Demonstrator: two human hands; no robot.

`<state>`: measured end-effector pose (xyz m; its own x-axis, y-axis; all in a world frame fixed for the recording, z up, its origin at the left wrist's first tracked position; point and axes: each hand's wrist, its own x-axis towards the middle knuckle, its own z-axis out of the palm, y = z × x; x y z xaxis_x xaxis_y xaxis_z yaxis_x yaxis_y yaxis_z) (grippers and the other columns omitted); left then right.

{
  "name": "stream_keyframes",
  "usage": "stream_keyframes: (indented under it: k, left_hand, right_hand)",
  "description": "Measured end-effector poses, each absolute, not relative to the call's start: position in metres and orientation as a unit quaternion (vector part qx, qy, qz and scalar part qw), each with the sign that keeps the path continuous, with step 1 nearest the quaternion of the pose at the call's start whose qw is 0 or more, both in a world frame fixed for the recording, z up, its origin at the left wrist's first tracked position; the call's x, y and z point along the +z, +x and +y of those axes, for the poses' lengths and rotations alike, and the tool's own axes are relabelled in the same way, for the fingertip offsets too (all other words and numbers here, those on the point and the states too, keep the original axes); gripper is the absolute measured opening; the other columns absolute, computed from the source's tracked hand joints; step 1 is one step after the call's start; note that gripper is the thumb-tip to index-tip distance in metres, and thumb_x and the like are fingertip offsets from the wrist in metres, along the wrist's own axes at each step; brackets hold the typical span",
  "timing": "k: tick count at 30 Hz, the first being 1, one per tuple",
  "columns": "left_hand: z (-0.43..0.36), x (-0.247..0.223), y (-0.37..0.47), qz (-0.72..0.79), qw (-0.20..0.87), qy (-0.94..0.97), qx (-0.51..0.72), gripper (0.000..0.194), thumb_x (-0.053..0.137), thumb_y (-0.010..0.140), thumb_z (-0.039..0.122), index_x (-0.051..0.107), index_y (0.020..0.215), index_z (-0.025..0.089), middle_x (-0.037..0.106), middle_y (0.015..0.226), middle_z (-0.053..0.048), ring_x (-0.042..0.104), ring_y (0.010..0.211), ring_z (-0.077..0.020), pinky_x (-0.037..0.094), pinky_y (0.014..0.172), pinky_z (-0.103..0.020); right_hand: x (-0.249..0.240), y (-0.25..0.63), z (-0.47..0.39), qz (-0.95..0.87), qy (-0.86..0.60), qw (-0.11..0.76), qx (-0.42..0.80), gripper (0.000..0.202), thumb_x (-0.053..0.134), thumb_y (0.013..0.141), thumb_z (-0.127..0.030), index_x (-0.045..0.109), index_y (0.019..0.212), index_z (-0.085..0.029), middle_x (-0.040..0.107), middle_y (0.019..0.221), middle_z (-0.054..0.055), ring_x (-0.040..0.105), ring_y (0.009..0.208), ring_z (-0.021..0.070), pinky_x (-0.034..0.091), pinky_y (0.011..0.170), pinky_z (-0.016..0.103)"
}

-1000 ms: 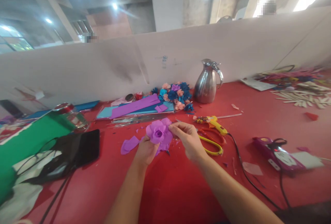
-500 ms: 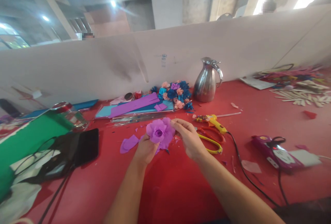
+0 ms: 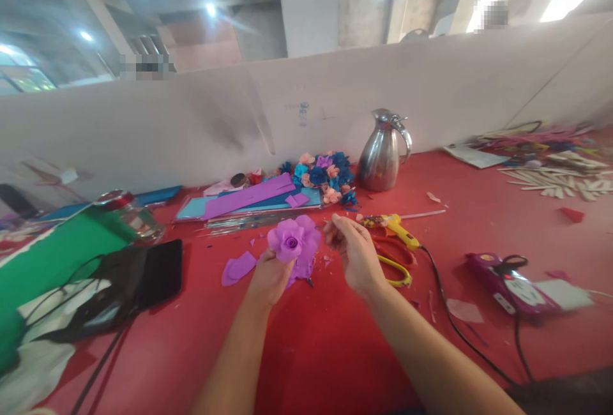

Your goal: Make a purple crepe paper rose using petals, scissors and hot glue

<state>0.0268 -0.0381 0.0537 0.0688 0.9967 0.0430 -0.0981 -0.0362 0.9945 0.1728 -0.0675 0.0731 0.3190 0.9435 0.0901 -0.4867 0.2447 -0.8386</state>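
My left hand (image 3: 272, 276) is closed around the base of a purple paper flower (image 3: 292, 242), which faces me with its dark rolled centre showing. The part between the fingers is hidden. To the right of the petals, a small gap away, is my right hand (image 3: 357, 252). Its fingers are loosely bent and I see nothing between them. Cut purple paper petals (image 3: 239, 268) lie on the red table just left of the flower, and more purple paper (image 3: 301, 270) lies beneath it.
A yellow glue gun (image 3: 400, 230) and scissors with red and yellow handles (image 3: 396, 271) lie to the right. Behind are finished paper flowers (image 3: 318, 175), purple paper strips (image 3: 253, 196) and a steel jug (image 3: 382, 153). A phone (image 3: 163, 272) and power strip (image 3: 512, 284) flank the workspace.
My right hand has let go of the flower's right-hand petal and drawn slightly to the right. The flower in my left hand has shifted a little to the left.
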Motion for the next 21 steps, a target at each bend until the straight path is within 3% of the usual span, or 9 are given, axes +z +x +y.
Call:
stream_keyframes:
  k: [5,14,21]
  left_hand:
    - [-0.038,0.057,0.03,0.402,0.618,0.451,0.503,0.016,0.078,0.052,0.023,0.064,0.058,0.024,0.072,0.069,-0.003,0.066,0.092,-0.0272,0.051,0.088,-0.034]
    - [-0.029,0.04,0.03,0.315,0.668,0.37,0.564,0.015,0.079,0.06,0.02,0.065,0.062,0.017,0.064,0.061,0.001,0.059,0.063,-0.0108,0.048,0.07,-0.023]
    - [-0.03,0.041,0.035,0.298,0.71,0.304,0.561,0.02,0.082,0.059,0.017,0.067,0.072,0.016,0.069,0.067,-0.002,0.063,0.062,-0.0107,0.049,0.061,-0.02]
  right_hand:
    - [0.07,0.172,-0.065,-0.307,-0.385,0.712,0.501,0.029,0.064,0.074,-0.041,0.064,0.057,-0.017,0.055,0.049,-0.002,0.045,0.051,0.0106,0.03,0.052,0.025]
    - [0.07,0.165,-0.066,-0.312,-0.425,0.671,0.521,0.031,0.066,0.068,-0.046,0.063,0.055,-0.018,0.055,0.05,-0.001,0.044,0.049,0.0114,0.028,0.05,0.026]
    - [0.068,0.163,-0.067,-0.315,-0.439,0.655,0.527,0.03,0.067,0.066,-0.046,0.064,0.056,-0.018,0.056,0.051,-0.001,0.046,0.051,0.0118,0.032,0.052,0.026]
